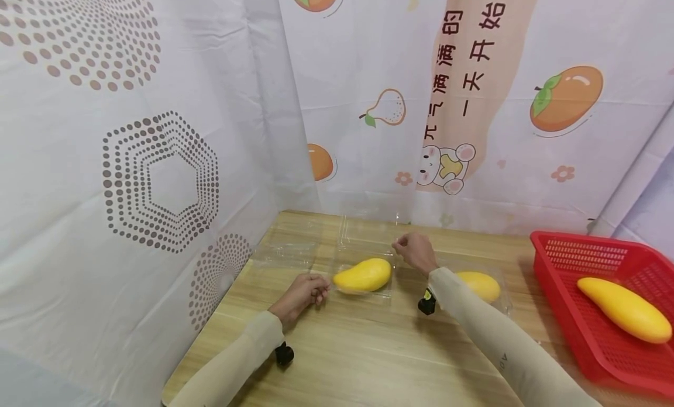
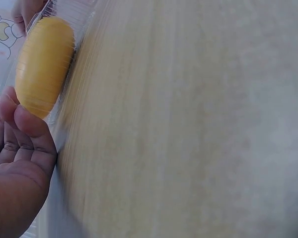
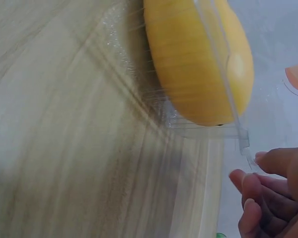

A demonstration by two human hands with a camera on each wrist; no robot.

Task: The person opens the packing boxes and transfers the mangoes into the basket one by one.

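A yellow mango (image 1: 365,275) lies in a clear plastic clamshell box (image 1: 363,297) at the middle of the table, its lid (image 1: 363,234) raised at the back. My right hand (image 1: 416,252) is at the lid's right edge. In the right wrist view, thumb and forefinger (image 3: 275,161) pinch the thin plastic edge. My left hand (image 1: 305,293) stays left of the box, fingers loosely bent, fingertips close by the mango's narrow end. The left wrist view has its fingertips (image 2: 30,121) right at the box's end, with the mango (image 2: 44,67) beyond.
Another clamshell box holding a mango (image 1: 479,286) sits to the right, partly behind my right forearm. A clear plastic box (image 1: 286,252) stands at the back left. On the far right, a red basket (image 1: 571,331) contains a mango (image 1: 626,309). Printed curtains (image 1: 347,161) border the table.
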